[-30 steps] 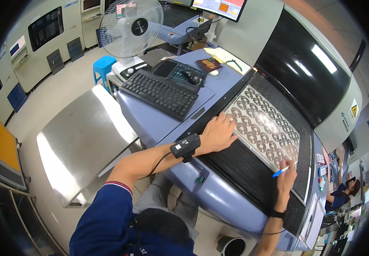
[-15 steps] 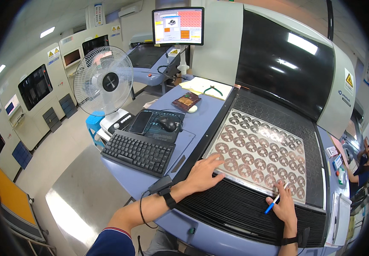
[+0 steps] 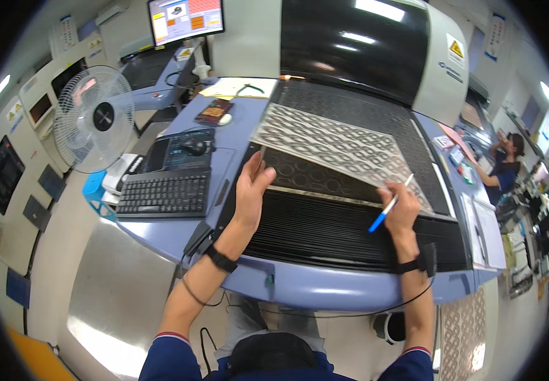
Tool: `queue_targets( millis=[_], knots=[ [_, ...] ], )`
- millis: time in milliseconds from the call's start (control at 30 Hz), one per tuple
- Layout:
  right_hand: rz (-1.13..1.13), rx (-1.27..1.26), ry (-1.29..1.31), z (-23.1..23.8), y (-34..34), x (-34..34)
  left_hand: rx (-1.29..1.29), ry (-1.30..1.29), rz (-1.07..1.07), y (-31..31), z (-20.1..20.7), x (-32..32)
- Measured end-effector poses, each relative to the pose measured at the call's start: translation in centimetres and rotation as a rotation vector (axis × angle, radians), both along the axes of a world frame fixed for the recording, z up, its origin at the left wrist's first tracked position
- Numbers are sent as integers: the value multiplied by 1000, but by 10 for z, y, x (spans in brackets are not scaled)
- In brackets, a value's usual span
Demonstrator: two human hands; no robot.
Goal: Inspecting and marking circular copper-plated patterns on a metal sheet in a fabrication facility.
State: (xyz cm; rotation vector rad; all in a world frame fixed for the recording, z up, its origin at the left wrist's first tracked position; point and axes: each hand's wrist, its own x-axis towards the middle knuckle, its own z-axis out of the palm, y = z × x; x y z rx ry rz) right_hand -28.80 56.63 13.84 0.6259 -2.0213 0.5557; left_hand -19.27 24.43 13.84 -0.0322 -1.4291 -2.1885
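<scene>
A thin, pale panel point(image 3: 331, 136) with rows of ring-shaped patterns is tilted above the dark machine bed point(image 3: 312, 166), its near left corner raised. The fingers of my left hand point(image 3: 247, 193) support that corner, the thumb standing apart from it. My right hand point(image 3: 401, 208) is closed at the panel's near edge, towards the right. It also holds a white and blue pen point(image 3: 385, 211), which slants across the fingers with its blue end pointing down left. The panel's pattern is smeared by motion. Below it lie black ribbed bellows point(image 3: 325, 228).
On the left, the blue worktop carries a keyboard point(image 3: 162, 193), a mouse point(image 3: 195, 146) and a brown packet point(image 3: 214, 112). Cutters point(image 3: 249, 89) lie on yellow paper behind. A fan point(image 3: 103, 117) stands further left. The machine's dark cover point(image 3: 350, 51) rises behind; a co-worker point(image 3: 506, 168) is at right.
The panel has come up off the bed at its near left side and is tilted. My left hand has turned and lifted with it; my right hand has closed at the near edge. The view has shifted right.
</scene>
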Motion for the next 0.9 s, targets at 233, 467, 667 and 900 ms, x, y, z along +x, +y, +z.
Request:
queue_targets(
  millis=[233,467,667,900],
  knots=[
    [490,-163,-549,31,-17,187,-137,-125,163,18,-18,121],
    [598,-1019,-900,-34,65,160,-251,-83,282,-65,-98,198],
    [385,-853,-1031,-30,52,158,-298,-95,281,-73,-104,192],
    [348,-522,-894,-18,38,162,-278,-137,207,-108,-118,214]
  ],
)
